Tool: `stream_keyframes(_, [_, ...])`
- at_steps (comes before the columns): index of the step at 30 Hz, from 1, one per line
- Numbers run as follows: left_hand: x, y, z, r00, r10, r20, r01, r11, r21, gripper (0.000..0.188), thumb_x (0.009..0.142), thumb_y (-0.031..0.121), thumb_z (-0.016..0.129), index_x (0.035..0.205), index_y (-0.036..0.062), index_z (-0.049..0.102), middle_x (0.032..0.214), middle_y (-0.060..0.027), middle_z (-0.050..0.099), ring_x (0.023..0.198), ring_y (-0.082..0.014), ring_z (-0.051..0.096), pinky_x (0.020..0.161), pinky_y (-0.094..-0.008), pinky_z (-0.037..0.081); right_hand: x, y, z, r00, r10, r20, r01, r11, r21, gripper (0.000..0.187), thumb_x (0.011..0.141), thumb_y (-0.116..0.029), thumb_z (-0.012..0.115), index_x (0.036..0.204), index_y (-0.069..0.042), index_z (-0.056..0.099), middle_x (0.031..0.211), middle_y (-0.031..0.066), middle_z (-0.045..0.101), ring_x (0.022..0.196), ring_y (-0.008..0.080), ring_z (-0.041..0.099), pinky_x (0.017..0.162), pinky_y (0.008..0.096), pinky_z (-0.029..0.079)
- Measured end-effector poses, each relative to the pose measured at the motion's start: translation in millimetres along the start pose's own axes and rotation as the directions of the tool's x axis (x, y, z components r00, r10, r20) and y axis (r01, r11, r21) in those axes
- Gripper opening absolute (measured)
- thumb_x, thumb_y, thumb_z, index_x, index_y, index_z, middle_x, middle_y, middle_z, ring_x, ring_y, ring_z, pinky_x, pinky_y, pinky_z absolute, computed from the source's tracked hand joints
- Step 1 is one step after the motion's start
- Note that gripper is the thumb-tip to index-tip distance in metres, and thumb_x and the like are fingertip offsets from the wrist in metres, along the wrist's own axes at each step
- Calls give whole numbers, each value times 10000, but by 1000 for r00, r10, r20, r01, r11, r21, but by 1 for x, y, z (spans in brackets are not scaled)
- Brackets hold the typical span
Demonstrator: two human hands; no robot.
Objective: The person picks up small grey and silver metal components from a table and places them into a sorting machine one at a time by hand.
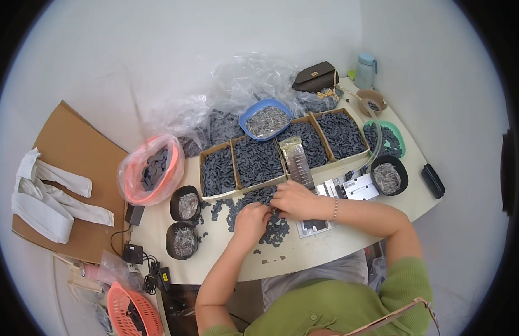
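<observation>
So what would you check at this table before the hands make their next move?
1. Both hands over the loose pile: ok, left hand and right hand rest on it.
2. Piece held in the fingers: cannot tell, too small.
3. Cardboard trays stocked: ok, full of dark pieces.
4. Pin bowls in left reach: ok.
5. Metal jig unobstructed: ok.

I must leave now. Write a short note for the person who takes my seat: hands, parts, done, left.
Left hand and right hand: both on the loose pile of small dark plastic pieces at the table's near edge, fingertips together; whether they hold one is hidden.
Done: four cardboard trays are full of dark pieces.
Left: the loose pile; pins wait in two black bowls.
</observation>
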State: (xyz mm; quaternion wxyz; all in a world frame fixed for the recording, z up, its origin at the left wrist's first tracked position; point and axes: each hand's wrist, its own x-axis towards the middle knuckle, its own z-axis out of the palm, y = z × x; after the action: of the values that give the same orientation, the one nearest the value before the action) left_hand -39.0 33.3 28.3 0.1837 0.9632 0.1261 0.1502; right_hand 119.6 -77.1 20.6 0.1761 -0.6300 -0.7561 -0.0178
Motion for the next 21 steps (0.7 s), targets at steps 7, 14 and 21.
stream_keyframes(7, [2, 1, -17, 999, -32, 3, 33, 990, -140, 62, 741, 48, 687, 794, 48, 654, 804, -114, 616, 780, -311, 610, 695, -402, 504, -3, 6, 4, 999, 54, -2, -53, 996, 70, 116, 766, -188, 679, 842, -105, 652, 826, 29, 638, 902, 243, 588, 781, 368, 444])
stream_keyframes(14, [11, 32, 38, 935, 293, -199, -315, 945, -89, 108, 754, 40, 683, 859, 44, 661, 817, -77, 601, 775, -243, 612, 646, -349, 509, -37, 8, -57, 926, 337, 171, -378, 849, 369, 147, 803, -82, 579, 933, -50, 641, 909, 144, 648, 847, 342, 631, 722, 429, 501])
stream_keyframes(21, [5, 49, 49, 925, 378, -32, -367, 914, 173, 277, 725, 35, 626, 994, -29, 631, 969, -98, 573, 894, -261, 571, 680, -321, 508, -71, 27, -41, 963, 261, 61, -264, 885, 383, 157, 814, -70, 614, 948, -10, 670, 912, 154, 641, 867, 345, 628, 760, 417, 501])
